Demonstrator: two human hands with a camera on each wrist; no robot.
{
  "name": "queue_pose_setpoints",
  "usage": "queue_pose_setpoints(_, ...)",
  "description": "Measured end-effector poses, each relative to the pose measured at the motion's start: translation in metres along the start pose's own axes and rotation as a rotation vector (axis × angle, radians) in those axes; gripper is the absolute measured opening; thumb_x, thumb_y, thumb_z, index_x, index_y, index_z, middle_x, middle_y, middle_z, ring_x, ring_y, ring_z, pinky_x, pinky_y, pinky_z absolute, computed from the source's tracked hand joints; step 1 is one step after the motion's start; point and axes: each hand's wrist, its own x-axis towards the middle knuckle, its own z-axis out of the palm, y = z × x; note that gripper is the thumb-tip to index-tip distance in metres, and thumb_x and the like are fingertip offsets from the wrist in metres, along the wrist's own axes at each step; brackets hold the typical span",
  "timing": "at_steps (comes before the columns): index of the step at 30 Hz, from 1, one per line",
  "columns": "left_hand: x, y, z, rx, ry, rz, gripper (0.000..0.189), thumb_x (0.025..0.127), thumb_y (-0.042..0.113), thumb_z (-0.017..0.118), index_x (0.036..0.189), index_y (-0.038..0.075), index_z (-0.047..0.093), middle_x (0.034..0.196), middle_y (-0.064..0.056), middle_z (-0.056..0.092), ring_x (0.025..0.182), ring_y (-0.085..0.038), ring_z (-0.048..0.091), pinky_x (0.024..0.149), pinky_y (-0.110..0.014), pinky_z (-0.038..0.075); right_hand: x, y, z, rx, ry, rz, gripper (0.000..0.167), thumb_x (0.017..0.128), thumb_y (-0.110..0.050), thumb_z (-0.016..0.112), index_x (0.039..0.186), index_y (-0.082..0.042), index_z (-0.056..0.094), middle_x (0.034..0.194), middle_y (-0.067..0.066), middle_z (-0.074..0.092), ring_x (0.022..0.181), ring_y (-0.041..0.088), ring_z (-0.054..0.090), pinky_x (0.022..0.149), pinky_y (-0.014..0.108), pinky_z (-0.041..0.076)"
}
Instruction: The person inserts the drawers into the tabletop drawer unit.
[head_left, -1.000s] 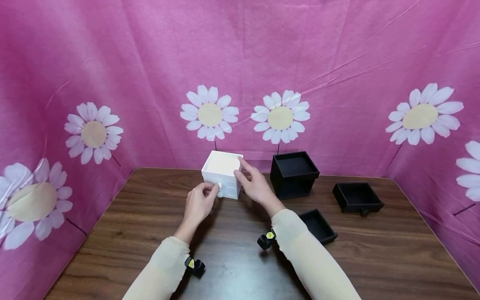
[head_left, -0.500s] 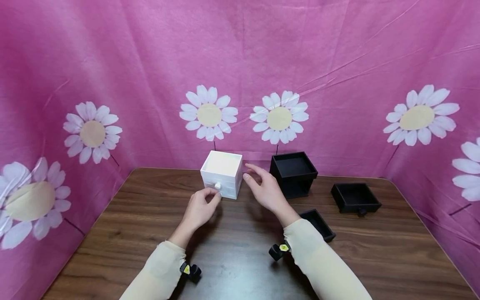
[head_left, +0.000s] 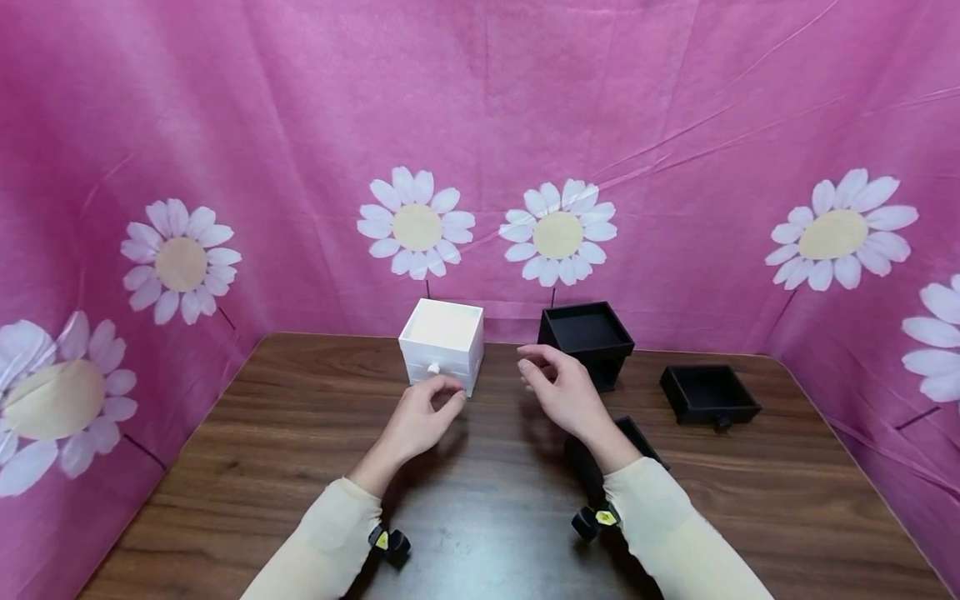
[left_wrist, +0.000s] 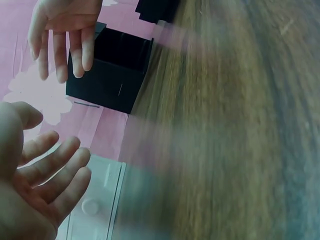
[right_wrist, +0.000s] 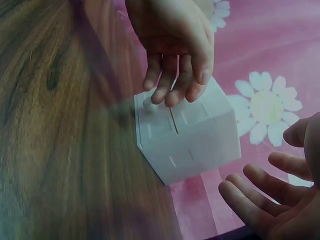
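A small white drawer box with a round knob on its front stands at the back of the table. Just in front of it, overlapping its lower front in the head view, is my left hand, fingers loosely bent and holding nothing. My right hand hovers to the right, nothing in its relaxed fingers, before a black box frame with an open front. In the right wrist view the white box's drawer front sits flush, partly behind the left fingers.
One black drawer with a knob lies at the right of the wooden table. Another black drawer is partly covered by my right forearm. A pink cloth with daisies hangs behind and along both sides.
My left hand has let go of the white box's knob, dropped a little and shifted right. My right hand has come off the box's side and moved right, towards the black box.
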Motion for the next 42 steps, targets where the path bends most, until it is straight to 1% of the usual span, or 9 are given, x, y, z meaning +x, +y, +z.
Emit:
queue_pose_setpoints(5,0.000,0.005,0.007,-0.030,-0.021,0.040,0.019,0.103,0.015,0.068,0.116,0.006,0.078,0.110,-0.007,0.080,0.104,-0.020,0.072,0.096,-0.037,0.056,-0.006,-0.001,-0.008,-0.012,0.002,-0.013,0.028,0.108,-0.014,0.065,0.133,-0.004,0.072,0.110,0.015,0.078,0.090,0.024,0.078,0.079,0.025,0.062)
queue_pose_setpoints(9,0.001,0.007,0.014,-0.077,-0.046,0.044,0.020,0.103,0.015,0.068,0.119,0.006,0.077,0.112,-0.007,0.079,0.101,-0.017,0.071,0.093,-0.031,0.056,-0.011,-0.001,-0.015,-0.040,0.003,-0.034,0.027,0.107,-0.015,0.066,0.131,-0.004,0.073,0.105,0.013,0.079,0.085,0.016,0.076,0.078,0.024,0.059)
queue_pose_setpoints(13,0.002,0.010,0.021,-0.101,-0.086,0.054,0.022,0.104,0.016,0.067,0.120,0.003,0.076,0.110,-0.007,0.079,0.098,-0.015,0.071,0.090,-0.029,0.056,-0.017,-0.001,-0.025,-0.049,0.013,-0.028,0.027,0.108,-0.017,0.066,0.130,-0.004,0.073,0.103,0.011,0.079,0.083,0.010,0.073,0.076,0.024,0.058)
queue_pose_setpoints(17,0.005,0.012,0.027,-0.113,-0.112,0.063,0.024,0.105,0.016,0.066,0.122,0.001,0.074,0.110,-0.009,0.079,0.097,-0.017,0.072,0.090,-0.029,0.057,-0.023,0.001,-0.032,-0.058,0.009,-0.007,0.029,0.108,-0.018,0.065,0.131,-0.002,0.072,0.105,0.012,0.080,0.087,0.013,0.075,0.077,0.023,0.059)
queue_pose_setpoints(21,0.011,0.014,0.034,-0.129,-0.139,0.052,0.026,0.106,0.017,0.066,0.125,0.001,0.072,0.113,-0.009,0.077,0.100,-0.018,0.071,0.091,-0.028,0.057,-0.027,0.003,-0.036,-0.062,0.007,0.001,0.028,0.108,-0.017,0.065,0.132,-0.003,0.072,0.108,0.014,0.080,0.090,0.017,0.077,0.078,0.023,0.059)
queue_pose_setpoints(27,0.019,0.019,0.044,-0.137,-0.163,0.056,0.030,0.106,0.020,0.065,0.130,0.003,0.070,0.114,-0.009,0.076,0.105,-0.021,0.072,0.092,-0.029,0.056,-0.036,0.007,-0.039,-0.104,0.018,0.001,0.026,0.107,-0.017,0.066,0.130,-0.005,0.073,0.106,0.010,0.080,0.085,0.006,0.074,0.075,0.024,0.058)
queue_pose_setpoints(34,0.028,0.029,0.048,-0.151,-0.172,0.049,0.033,0.106,0.025,0.065,0.135,0.010,0.068,0.117,-0.007,0.076,0.110,-0.021,0.071,0.096,-0.033,0.056,-0.047,0.011,-0.048,-0.121,0.032,0.020,0.030,0.108,-0.021,0.066,0.131,-0.004,0.073,0.108,0.009,0.080,0.091,0.023,0.077,0.074,0.023,0.057)
queue_pose_setpoints(39,0.033,0.032,0.051,-0.134,-0.173,0.046,0.036,0.107,0.030,0.063,0.137,0.012,0.067,0.117,-0.007,0.075,0.108,-0.020,0.071,0.099,-0.040,0.057,-0.053,0.014,-0.054,-0.132,0.042,0.016,0.029,0.108,-0.021,0.066,0.131,-0.005,0.073,0.109,0.008,0.081,0.089,0.016,0.076,0.074,0.023,0.057)
queue_pose_setpoints(42,0.036,0.034,0.054,-0.120,-0.171,0.045,0.037,0.108,0.031,0.062,0.139,0.012,0.067,0.115,-0.007,0.075,0.104,-0.020,0.071,0.098,-0.042,0.058,-0.057,0.014,-0.057,-0.142,0.042,0.016,0.028,0.108,-0.021,0.066,0.131,-0.006,0.074,0.109,0.007,0.081,0.088,0.009,0.074,0.074,0.023,0.057)
